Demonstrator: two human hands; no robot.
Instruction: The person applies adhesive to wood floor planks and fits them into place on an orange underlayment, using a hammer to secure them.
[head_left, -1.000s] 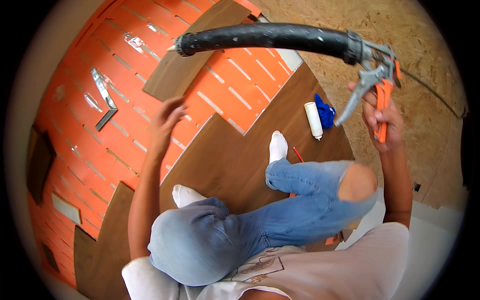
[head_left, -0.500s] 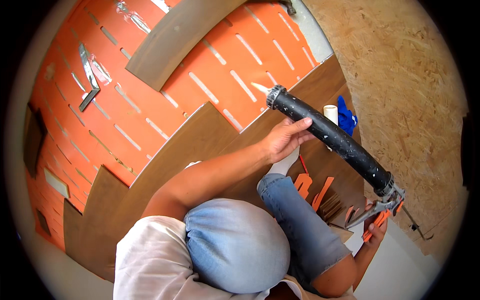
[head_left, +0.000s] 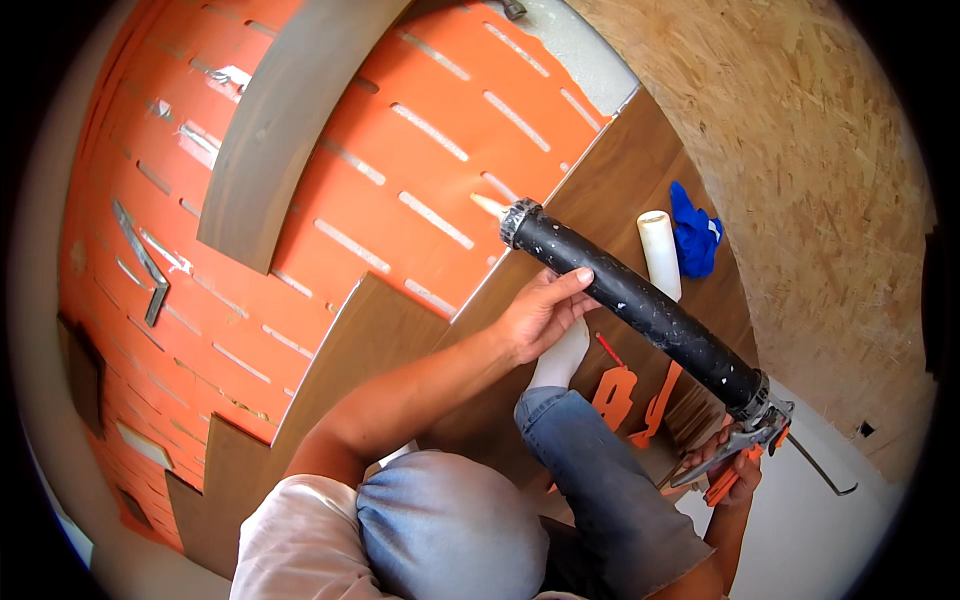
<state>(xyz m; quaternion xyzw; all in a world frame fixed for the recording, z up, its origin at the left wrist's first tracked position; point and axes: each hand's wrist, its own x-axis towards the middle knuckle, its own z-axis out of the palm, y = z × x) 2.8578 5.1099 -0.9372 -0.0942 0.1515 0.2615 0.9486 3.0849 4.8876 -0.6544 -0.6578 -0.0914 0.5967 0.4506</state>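
Note:
I hold a long black caulking gun (head_left: 640, 305) with both hands. My left hand (head_left: 545, 312) cups the barrel near its front, and my right hand (head_left: 735, 470) grips the orange trigger handle at the back. The pale nozzle tip (head_left: 487, 205) points down at the orange slotted underlay (head_left: 400, 150), close to the edge of the laid brown floor planks (head_left: 620, 170). I am kneeling in blue jeans, with a white sock (head_left: 562, 358) on the planks.
A loose brown plank (head_left: 280, 130) lies across the underlay. A white cartridge tube (head_left: 660, 252) and a blue cloth (head_left: 695, 232) lie on the laid planks. Orange spacers (head_left: 625, 395) sit by my knee. A metal square (head_left: 145, 265) rests at left. Chipboard wall (head_left: 800, 150) stands right.
The gun has swung down from overhead to a low angle over the floor. My left hand left the floor and took the barrel; the nozzle now sits near the plank edge.

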